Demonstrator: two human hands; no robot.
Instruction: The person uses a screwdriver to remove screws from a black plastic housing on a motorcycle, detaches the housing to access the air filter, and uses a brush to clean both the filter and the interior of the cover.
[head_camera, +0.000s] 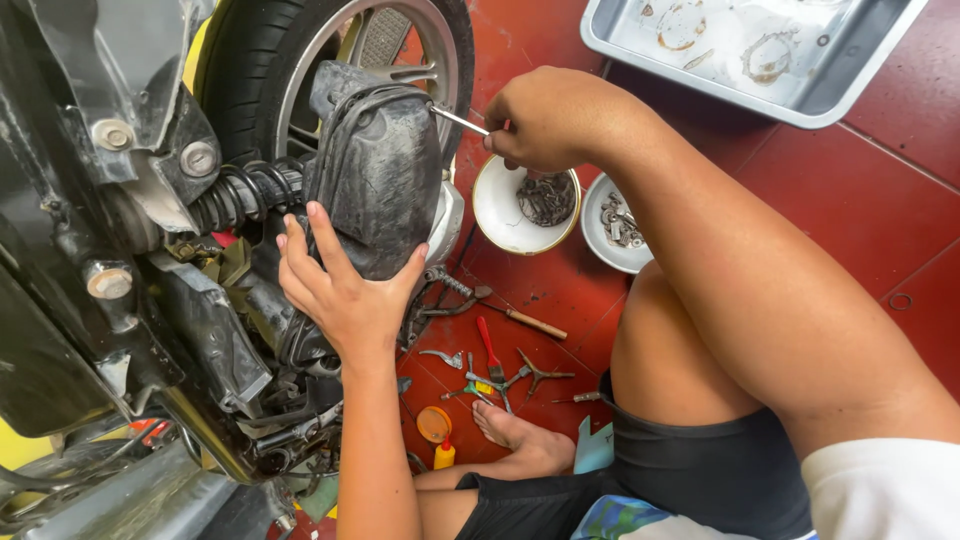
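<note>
On red floor tiles (850, 190), tools (495, 360) lie scattered.

You have two round white bowls of small metal parts (524, 205) (615, 225), one shallow steel tray (745, 55), one rear tyre (250, 60), and one orange-capped yellow bottle (440, 440).

Bright even daylight, soft shadows, sharp focus, slight wide-angle edge stretch.

Clothing: black shorts (700, 470) and a white short sleeve (885, 490) on the right arm. Both forearms, both hands and the foot (520, 435) are bare.
</note>
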